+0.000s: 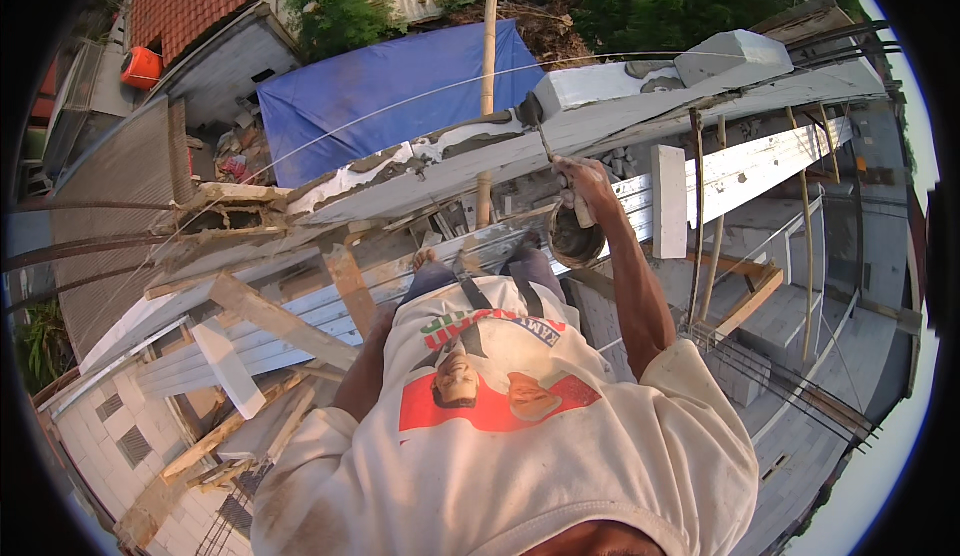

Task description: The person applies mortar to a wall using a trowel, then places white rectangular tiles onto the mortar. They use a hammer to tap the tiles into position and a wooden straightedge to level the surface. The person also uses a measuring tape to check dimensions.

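Note:
My right hand (pixel 588 181) is closed around the handle of a trowel (pixel 531 109), reaching out to the wall's top edge. The blade is smeared with grey mortar and touches or hovers just over the wall; I cannot tell which. Wet mortar (pixel 470 139) lies along the top of the white block wall (pixel 590 126). Below my right wrist sits a round, dark bucket (pixel 574 238) with grey mortar on its inside, partly covered by my forearm. Of my left arm (pixel 368 361) only a part shows beside my shirt; the left hand is hidden.
I stand high on ribbed metal sheets (pixel 400 274). White blocks rest on the wall (pixel 735 56) and upright on the sheets (pixel 669 201). A bamboo pole (pixel 488 56) rises before a blue tarp (pixel 390 106). A string crosses above the wall. Rebar (pixel 790 386) juts out at right; planks (pixel 280 321) lie left.

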{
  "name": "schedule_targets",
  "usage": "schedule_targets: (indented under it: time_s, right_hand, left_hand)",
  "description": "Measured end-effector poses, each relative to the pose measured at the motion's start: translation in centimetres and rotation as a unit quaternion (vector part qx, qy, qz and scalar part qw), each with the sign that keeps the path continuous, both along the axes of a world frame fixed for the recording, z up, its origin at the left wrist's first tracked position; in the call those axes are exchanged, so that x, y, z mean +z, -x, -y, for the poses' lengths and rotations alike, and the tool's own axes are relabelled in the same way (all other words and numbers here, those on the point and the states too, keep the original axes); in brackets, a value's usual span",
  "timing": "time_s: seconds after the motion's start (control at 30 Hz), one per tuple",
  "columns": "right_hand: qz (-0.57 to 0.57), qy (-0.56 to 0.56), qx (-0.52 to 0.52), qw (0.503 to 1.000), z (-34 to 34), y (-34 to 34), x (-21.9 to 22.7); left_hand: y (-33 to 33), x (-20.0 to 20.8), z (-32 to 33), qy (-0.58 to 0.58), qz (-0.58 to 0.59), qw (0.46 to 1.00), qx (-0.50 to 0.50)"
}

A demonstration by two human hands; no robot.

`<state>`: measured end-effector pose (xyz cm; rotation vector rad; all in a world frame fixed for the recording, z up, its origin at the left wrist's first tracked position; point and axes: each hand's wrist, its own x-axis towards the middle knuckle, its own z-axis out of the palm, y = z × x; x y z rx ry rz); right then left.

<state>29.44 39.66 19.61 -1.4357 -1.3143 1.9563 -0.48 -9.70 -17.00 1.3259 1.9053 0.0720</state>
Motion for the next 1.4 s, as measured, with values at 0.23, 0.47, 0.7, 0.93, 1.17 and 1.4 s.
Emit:
schedule_targets:
  time_s: [0.23,0.47,0.7,0.93,1.17,1.4]
  right_hand:
    - [0.019,0.069,-0.025,0.997,-1.6,-2.7,7.2]
    - [-0.048,0.112,0.055,0.991,-0.9,-6.6,8.2]
    - [0.028,0.106,0.055,0.992,-3.0,-1.2,3.3]
    - [-0.019,0.123,0.023,0.992,0.3,-10.6,3.3]
    - [0.133,0.041,-0.091,0.986,12.0,-17.9,-5.4]
    - [0.353,0.003,-0.083,0.932,15.2,-20.6,-28.1]
  left_hand:
    - [0.3,13.9,-8.7,0.038,0.196,0.951,0.236]
    - [1.8,17.6,-8.4,0.059,0.133,0.96,0.238]
    - [4.1,14.7,-5.4,0.116,0.019,0.989,-0.086]
    - [5.1,19.0,-9.9,0.021,0.174,0.954,0.243]
    - [5.2,15.9,-12.0,0.162,0.226,0.939,0.201]
    - [3.5,15.3,-15.3,0.229,0.147,0.957,0.104]
